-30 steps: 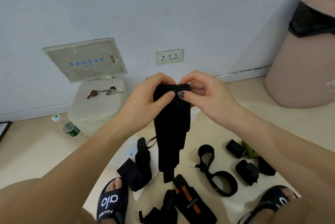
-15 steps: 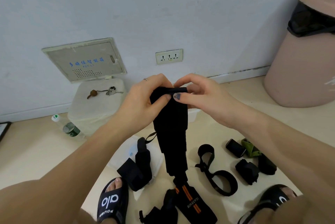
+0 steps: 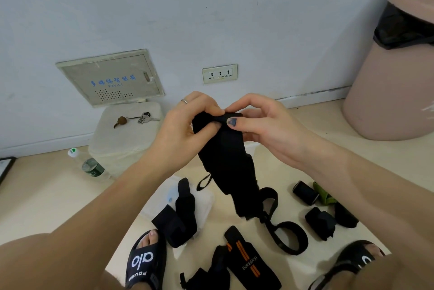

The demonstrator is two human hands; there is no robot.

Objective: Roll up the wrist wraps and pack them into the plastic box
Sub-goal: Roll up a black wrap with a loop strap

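Note:
A long black wrist wrap [image 3: 229,167] hangs in mid-air above the floor. My left hand [image 3: 185,130] and my right hand [image 3: 260,125] both pinch its top edge, thumbs in front, where a small fold shows. Its thumb loop dangles at the lower left. Below, another black wrap [image 3: 182,217] lies across the clear plastic box [image 3: 206,200] on the floor. A black wrap with orange stripes [image 3: 249,259] lies unrolled near my feet. At the right sit rolled wraps: one black [image 3: 304,192], one larger black [image 3: 320,222], and a green one [image 3: 325,197].
A black looped strap [image 3: 284,235] lies on the floor under the hanging wrap. My slippered feet [image 3: 145,261] are at the bottom. A white container with keys [image 3: 122,139] and a water bottle [image 3: 89,165] stand at the left wall. A pink bin [image 3: 394,87] fills the right.
The top edge of the hanging wrap has been folded over between my fingers, and the wrap's lower end has swung to the right and hangs shorter. Both hands stay at about the same height.

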